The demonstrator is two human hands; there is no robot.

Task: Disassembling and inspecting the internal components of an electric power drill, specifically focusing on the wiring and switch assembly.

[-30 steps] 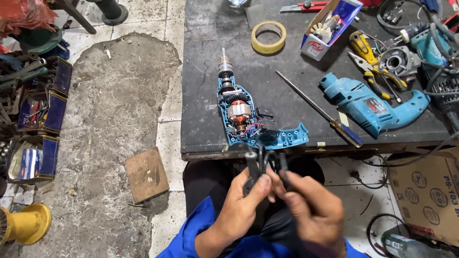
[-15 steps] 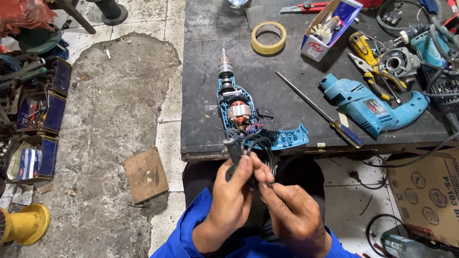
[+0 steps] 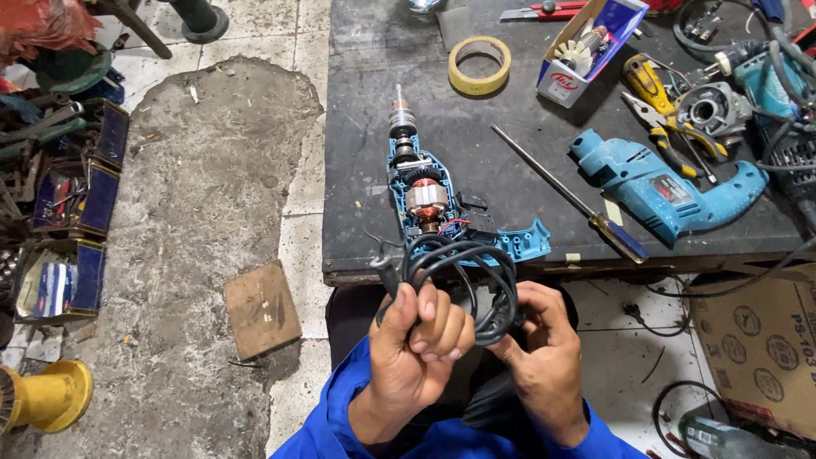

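Dark workbench (image 3: 365,127) bears an open cardboard box (image 3: 625,21) holding a motor armature (image 3: 580,53); left hand (image 3: 416,348) fist-clenched, right hand (image 3: 540,348) pinching, both on coiled black cable (image 3: 463,272).

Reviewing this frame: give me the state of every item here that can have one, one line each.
Opened drill: housing half off, motor exposed, lying flat on the bench.
Black power cord: looped in a coil, gripped in both hands.
Left hand: closed around the coil.
Right hand: fingers on the coil's far side.
Second blue drill: housing closed, lying on its side.
Tape roll: lying flat.
Small cardboard box: open, a part inside.
Screwdriver: lying flat.
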